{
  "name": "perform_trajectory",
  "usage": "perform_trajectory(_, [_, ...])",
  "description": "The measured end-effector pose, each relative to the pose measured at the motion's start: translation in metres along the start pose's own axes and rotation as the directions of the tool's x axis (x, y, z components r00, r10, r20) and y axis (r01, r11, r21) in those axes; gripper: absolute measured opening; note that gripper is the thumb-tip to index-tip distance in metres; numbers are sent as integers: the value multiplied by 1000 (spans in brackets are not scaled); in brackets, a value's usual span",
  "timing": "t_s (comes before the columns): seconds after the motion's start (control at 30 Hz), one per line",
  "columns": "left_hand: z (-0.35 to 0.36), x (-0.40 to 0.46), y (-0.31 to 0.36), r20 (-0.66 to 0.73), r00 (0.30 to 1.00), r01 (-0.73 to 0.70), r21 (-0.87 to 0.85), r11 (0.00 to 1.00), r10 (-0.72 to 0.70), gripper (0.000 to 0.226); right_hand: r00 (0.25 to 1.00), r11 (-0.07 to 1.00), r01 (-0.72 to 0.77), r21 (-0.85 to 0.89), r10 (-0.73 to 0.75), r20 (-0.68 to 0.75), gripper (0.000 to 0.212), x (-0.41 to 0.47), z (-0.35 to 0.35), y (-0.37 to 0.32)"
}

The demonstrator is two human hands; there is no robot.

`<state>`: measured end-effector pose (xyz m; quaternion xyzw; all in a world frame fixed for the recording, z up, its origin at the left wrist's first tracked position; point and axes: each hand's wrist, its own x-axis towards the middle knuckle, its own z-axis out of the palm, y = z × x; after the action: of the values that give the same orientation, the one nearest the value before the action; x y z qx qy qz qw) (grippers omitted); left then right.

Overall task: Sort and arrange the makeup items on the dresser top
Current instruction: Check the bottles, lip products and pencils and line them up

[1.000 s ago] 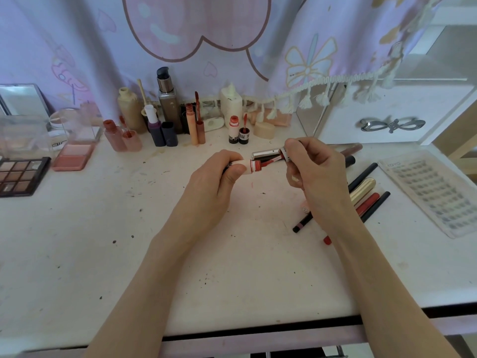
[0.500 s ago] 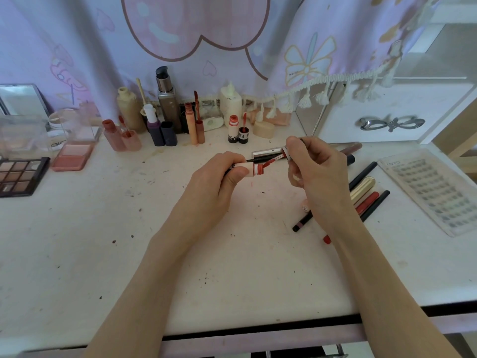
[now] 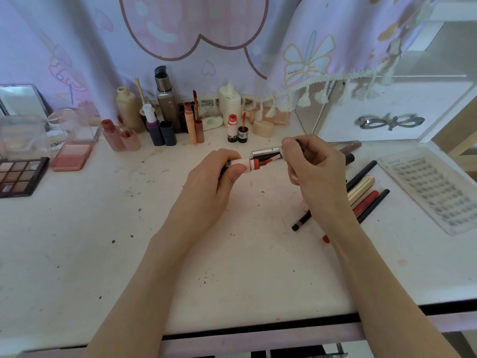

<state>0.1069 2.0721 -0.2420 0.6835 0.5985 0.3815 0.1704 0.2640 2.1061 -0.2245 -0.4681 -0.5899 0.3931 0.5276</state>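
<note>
Head view: hands hold lip gloss tube [image 3: 244, 165] mid-dresser top [image 3: 129, 254], seemingly clear of edges.

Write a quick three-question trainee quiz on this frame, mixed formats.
1. True or false: the left hand holds the lip gloss tube lying sideways, with its red neck toward the right hand.
2. Multiple choice: what does the right hand pinch? A) the gold lipstick tube B) the applicator wand C) the eyeshadow palette
3. Fill in: the false lash tray lies at the ___ side of the dresser top.

Key: 1 true; 2 B; 3 right.
</note>
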Motion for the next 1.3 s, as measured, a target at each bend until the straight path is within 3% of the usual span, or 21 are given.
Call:
perform_trajectory(0.27, [-1, -1, 3, 19, 1000, -4, 13, 1000, 4, 6, 1000, 999, 24, -29, -24, 4, 18, -1, 3, 1])
perform_trajectory(0.77, [-3, 1, -1, -16, 1000, 14, -38, 999, -15, 6, 996, 974, -86, 211, 87, 3, 25, 0, -2, -5])
perform_trajectory(1.07, [-2, -1, 2, 22, 999, 40, -72, 997, -39, 8, 997, 986, -81, 144, 77, 33, 20, -3, 2, -5])
perform_trajectory(1.3, [-5, 0, 0, -24, 999, 37, -83, 996, -39, 7, 997, 988, -73, 134, 70, 29, 22, -1, -1, -6])
